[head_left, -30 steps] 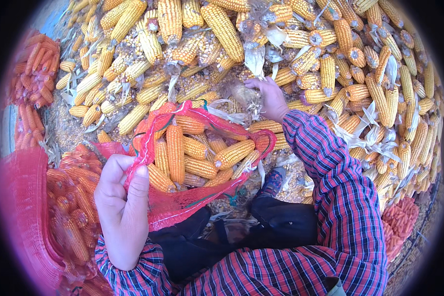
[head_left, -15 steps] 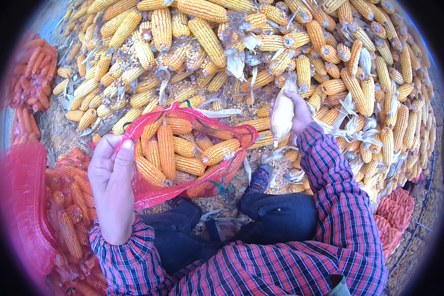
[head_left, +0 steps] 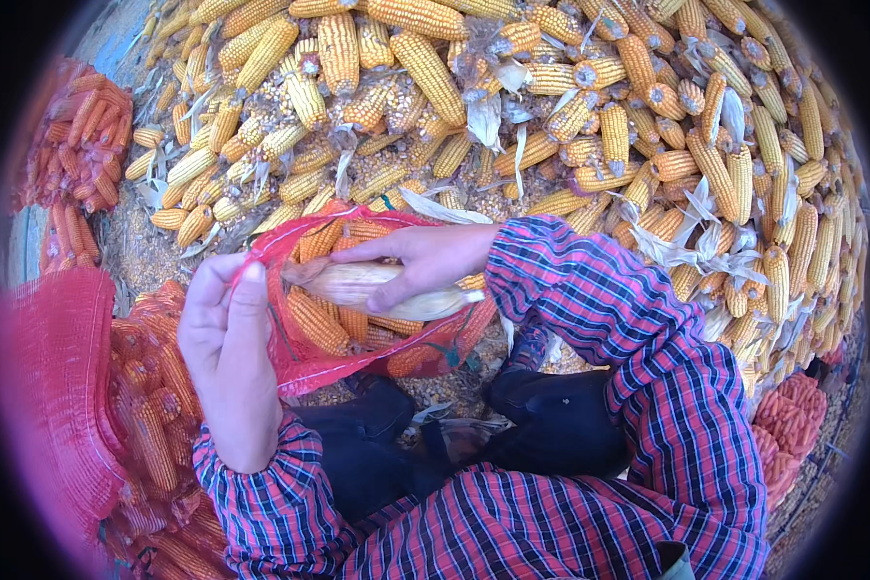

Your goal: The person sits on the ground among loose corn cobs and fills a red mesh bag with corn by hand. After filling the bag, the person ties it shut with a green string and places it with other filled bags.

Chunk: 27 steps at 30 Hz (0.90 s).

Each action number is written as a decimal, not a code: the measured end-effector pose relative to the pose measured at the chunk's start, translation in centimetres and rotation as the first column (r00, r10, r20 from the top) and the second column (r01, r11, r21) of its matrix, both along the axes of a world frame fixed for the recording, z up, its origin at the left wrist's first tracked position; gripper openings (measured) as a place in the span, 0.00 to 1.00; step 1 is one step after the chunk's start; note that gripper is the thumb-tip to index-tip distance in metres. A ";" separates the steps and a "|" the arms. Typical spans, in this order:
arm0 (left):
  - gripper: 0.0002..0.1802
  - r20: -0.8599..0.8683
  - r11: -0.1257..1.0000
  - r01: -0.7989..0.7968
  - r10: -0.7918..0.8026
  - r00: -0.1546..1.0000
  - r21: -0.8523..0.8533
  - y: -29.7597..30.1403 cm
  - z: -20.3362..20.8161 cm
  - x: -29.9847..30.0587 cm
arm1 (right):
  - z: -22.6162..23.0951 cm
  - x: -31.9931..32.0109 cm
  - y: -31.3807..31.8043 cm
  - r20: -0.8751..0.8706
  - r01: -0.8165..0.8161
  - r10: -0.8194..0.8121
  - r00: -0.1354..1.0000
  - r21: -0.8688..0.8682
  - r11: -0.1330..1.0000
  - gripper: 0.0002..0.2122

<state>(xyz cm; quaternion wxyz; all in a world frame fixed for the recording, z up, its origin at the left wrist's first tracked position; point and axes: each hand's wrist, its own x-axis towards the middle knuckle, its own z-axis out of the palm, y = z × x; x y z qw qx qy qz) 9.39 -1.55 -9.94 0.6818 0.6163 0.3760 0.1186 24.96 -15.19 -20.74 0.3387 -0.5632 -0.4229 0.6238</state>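
Pale, tapering maize ear in dry husk (head_left: 425, 305): moved within the last half second from beside the heap of bare yellow ears (head_left: 614, 135) to the mouth of the red mesh sack (head_left: 309, 375); bagging it looks nearly complete. Right hand (head_left: 420, 261): curled over the husk, unreleased. Left hand (head_left: 227, 348): thumb and fingers pinched on the sack's rim.

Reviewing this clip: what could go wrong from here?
The left hand pinches the bag at one spot on its rim, so the opening might sag or slip free.

The right hand holds the ear in husk sideways over the opening; its ends could snag the mesh.

Loose kernels lie near the shoe, so footing may slip.
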 end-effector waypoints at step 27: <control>0.09 -0.166 0.992 0.127 -0.121 0.979 0.025 0.2 -0.1 0.0 | -20.9 6.4 -10.2 0.708 0.580 -0.119 0.696 -0.458 0.674 0.29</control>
